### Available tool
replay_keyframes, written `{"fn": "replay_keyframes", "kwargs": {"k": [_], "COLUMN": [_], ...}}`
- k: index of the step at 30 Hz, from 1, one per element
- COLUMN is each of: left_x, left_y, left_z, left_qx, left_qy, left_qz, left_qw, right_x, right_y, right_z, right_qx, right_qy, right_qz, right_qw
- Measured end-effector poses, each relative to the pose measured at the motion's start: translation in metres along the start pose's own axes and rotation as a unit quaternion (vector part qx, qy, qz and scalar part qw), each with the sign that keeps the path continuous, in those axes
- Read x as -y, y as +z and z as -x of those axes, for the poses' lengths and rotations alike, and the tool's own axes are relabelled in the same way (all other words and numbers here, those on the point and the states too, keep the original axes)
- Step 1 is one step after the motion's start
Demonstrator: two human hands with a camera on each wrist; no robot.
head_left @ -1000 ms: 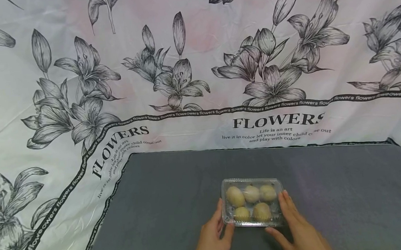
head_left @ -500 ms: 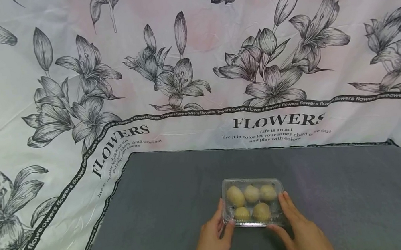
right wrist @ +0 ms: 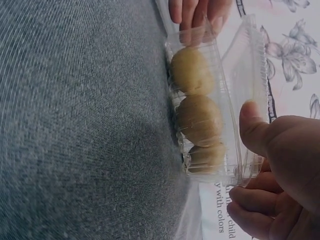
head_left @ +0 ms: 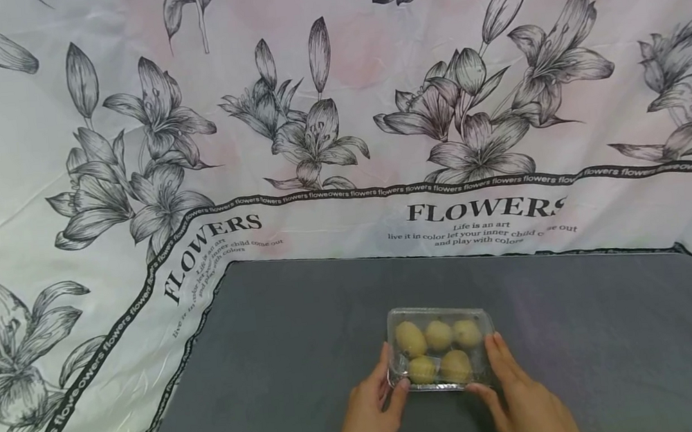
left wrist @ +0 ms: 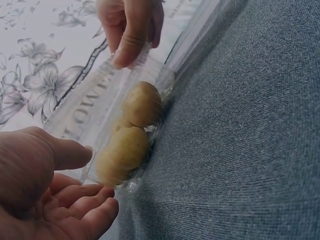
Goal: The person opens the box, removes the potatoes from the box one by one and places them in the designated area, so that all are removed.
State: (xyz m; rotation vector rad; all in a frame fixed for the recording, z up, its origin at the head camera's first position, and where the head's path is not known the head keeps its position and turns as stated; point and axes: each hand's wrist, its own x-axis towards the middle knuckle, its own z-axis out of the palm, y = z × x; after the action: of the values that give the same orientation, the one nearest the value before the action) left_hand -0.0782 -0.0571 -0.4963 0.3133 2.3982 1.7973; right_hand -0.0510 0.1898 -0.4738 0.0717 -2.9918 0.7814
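A clear plastic clamshell box (head_left: 481, 359) with several small yellowish potatoes (head_left: 457, 366) inside rests on the grey cloth. My left hand (head_left: 365, 419) holds its left end, thumb by the near corner and fingers along the side. At the right end, my right hand (head_left: 529, 400) lays its fingers on the side and its thumb at the near edge. In the right wrist view the lid (right wrist: 247, 65) slants away from the base, and the right thumb touches its near edge. The left wrist view shows the potatoes (left wrist: 131, 147) through the plastic. The hands partly hide both ends.
Dark grey cloth (head_left: 283, 340) covers the surface around the box. White fabric (head_left: 322, 225) printed with black lilies and "FLOWERS" lettering rises behind it and on the left, with more at the far right.
My right thumb has come in to the box's near edge. Glare on the lid has lessened and the potatoes look clearer. The whole head view has shifted slightly.
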Motion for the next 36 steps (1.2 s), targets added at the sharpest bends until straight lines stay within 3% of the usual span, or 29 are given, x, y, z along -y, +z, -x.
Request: {"fn": "replay_keyframes", "kwargs": {"k": [21,31,36], "left_x": [0.0,-0.002,0.0], "left_y": [-0.002,-0.004,-0.004], "left_z": [-0.001,-0.002,-0.002], "left_qx": [0.005,0.007,0.006], "left_qy": [0.005,0.003,0.004], "left_qz": [-0.029,-0.022,-0.02], "left_qw": [0.9996,0.9997,0.9998], "right_x": [0.001,0.006,0.006], "right_y": [0.002,0.006,0.014], "right_z": [0.002,0.002,0.003], "right_qx": [-0.022,-0.064,-0.129], "right_qy": [-0.004,-0.017,-0.045], "right_qz": [0.043,0.06,0.069], "right_qw": [0.999,0.996,0.988]}}
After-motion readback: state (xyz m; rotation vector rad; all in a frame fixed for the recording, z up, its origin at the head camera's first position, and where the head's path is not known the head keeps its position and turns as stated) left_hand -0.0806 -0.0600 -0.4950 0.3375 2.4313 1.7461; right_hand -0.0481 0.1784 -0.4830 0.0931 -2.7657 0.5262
